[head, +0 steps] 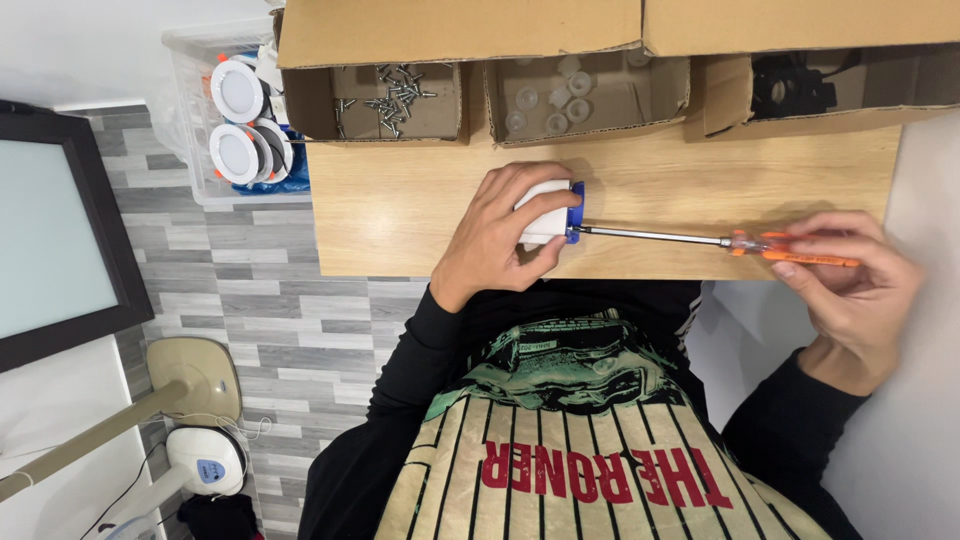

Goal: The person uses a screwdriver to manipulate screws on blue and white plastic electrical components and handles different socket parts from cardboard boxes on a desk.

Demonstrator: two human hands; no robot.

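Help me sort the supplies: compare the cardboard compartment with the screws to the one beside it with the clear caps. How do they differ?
The screw compartment sits furthest left; the cap compartment is the middle one. The screws are dark, thin metal, lying in a tangled pile; the caps are pale, round, translucent and spread apart. Both are open brown cardboard boxes at the far edge of the wooden table.
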